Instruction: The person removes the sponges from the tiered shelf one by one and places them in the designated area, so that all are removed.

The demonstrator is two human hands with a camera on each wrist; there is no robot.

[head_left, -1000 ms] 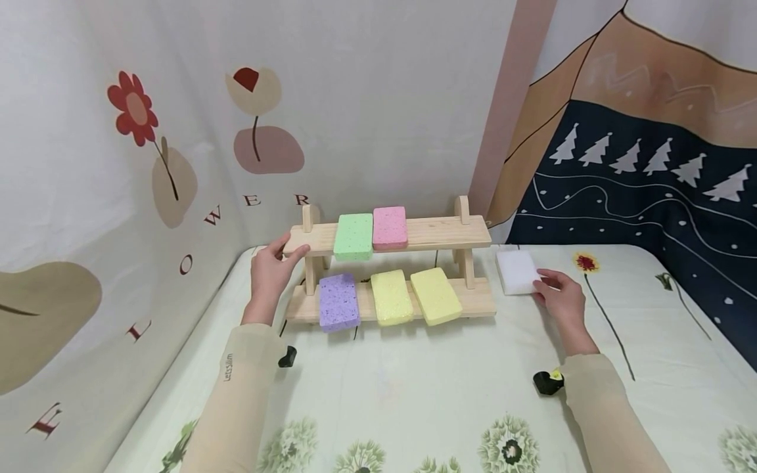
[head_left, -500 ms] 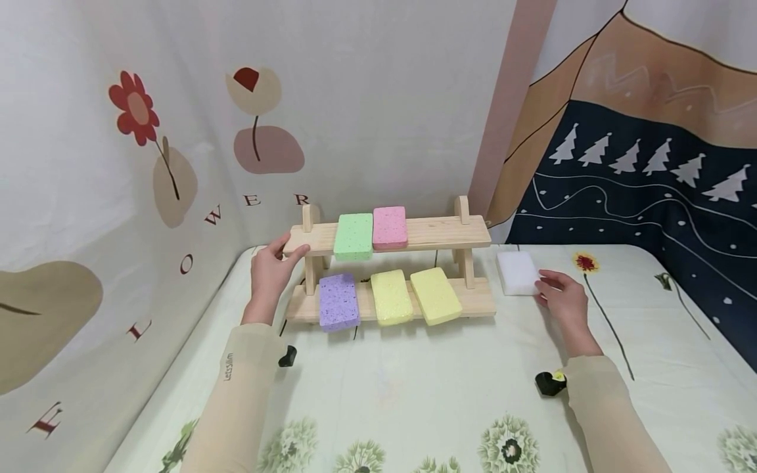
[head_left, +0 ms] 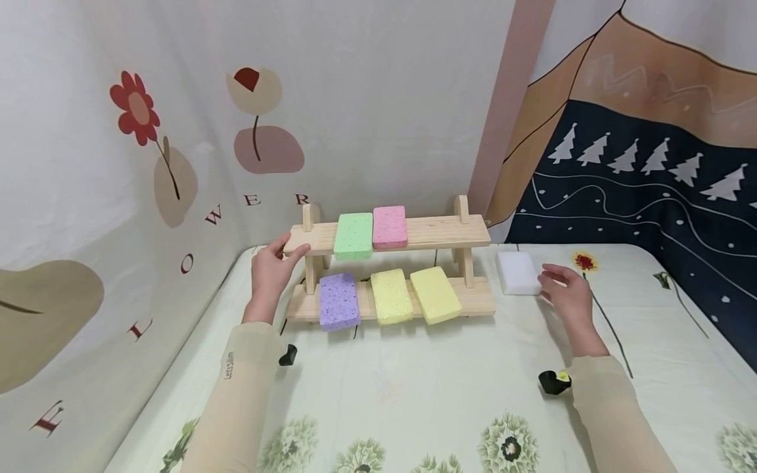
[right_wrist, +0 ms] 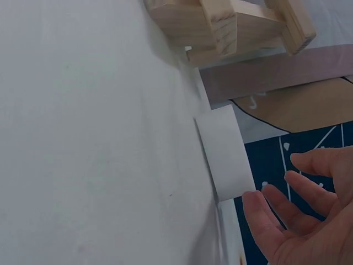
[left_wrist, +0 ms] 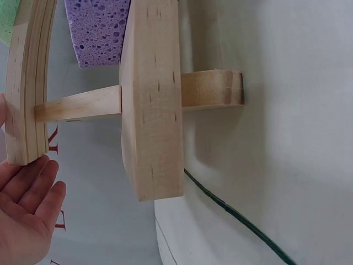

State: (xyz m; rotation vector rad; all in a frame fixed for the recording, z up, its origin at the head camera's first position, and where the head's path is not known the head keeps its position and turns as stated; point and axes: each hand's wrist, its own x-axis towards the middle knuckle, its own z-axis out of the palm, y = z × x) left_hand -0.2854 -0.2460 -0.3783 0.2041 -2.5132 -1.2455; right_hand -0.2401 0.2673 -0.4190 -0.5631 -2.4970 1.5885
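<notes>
A two-tier wooden shelf (head_left: pixel 440 231) stands on the cloth-covered table. My left hand (head_left: pixel 273 270) grips the left end of its upper board, thumb at the front edge and fingers at the end. In the left wrist view the fingertips (left_wrist: pixel 39 161) meet the board's end. At the right lies a white sponge (head_left: pixel 518 273), flat on the cloth. Beside it my right hand (head_left: pixel 566 295) has loosely bent fingers and holds nothing; in the right wrist view a fingertip is at the sponge's corner, and I cannot tell whether it touches.
On the upper board lie a green sponge (head_left: pixel 354 235) and a pink sponge (head_left: pixel 389 227). The lower board carries a purple sponge (head_left: pixel 339 301) and two yellow sponges, one straighter (head_left: pixel 391 297) and one tilted (head_left: pixel 436 295). Printed curtains (head_left: pixel 378 98) hang behind.
My right hand has eased away from the white sponge, slightly to the right, and its fingers have spread off it. The left hand and the shelf stay put.
</notes>
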